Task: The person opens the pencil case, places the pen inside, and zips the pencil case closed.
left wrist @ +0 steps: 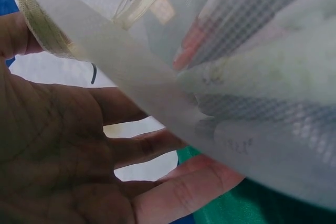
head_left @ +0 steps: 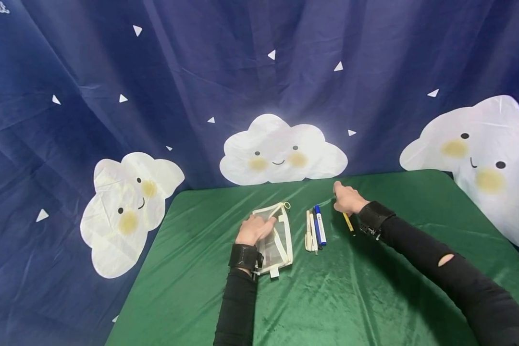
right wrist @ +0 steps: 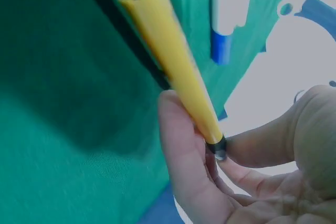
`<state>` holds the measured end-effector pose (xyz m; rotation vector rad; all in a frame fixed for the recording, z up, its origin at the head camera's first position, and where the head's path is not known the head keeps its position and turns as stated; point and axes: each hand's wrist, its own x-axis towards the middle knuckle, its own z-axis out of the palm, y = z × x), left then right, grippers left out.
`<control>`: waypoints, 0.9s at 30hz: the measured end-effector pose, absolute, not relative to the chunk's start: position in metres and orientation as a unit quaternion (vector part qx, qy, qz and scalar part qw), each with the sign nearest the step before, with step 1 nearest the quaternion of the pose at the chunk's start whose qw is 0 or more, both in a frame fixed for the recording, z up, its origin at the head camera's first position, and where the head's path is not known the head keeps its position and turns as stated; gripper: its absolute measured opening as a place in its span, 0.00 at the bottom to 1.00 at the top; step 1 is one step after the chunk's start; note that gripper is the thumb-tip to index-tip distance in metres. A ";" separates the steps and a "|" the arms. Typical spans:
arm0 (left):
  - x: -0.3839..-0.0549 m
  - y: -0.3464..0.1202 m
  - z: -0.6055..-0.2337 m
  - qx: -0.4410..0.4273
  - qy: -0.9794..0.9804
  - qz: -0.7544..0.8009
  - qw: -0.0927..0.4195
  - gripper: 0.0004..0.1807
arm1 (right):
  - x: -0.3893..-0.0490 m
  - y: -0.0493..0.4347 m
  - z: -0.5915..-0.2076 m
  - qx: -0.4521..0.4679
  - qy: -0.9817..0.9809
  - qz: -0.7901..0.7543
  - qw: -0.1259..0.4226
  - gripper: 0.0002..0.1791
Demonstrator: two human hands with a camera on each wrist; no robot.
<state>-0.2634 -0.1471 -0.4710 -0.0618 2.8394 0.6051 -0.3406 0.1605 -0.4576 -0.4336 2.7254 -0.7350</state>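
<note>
Left wrist view: my left hand loose, fingers spread against mesh pouch; inside too blurred to read. Right hand pinching yellow pen.

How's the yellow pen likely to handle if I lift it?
Probably stiff: the yellow pen has a straight barrel with no visible bend. Likely light, being slim. It may pivot in the grip, since the right hand pinches it near one end.
</note>
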 end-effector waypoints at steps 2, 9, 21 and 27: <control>-0.263 -0.147 -0.472 -0.021 0.971 0.206 0.118 0.42 | -0.343 0.165 -0.453 -0.146 0.945 -0.260 0.138 0.28; -0.261 -0.146 -0.470 -0.024 0.970 0.210 0.119 0.42 | -0.353 0.175 -0.430 -0.128 0.951 -0.256 0.121 0.28; -0.264 -0.147 -0.472 -0.019 0.971 0.207 0.120 0.42 | -0.358 0.192 -0.385 -0.127 0.948 -0.279 0.088 0.29; -0.264 -0.147 -0.471 -0.031 0.969 0.212 0.120 0.42 | -0.362 0.193 -0.362 -0.126 0.946 -0.290 0.064 0.29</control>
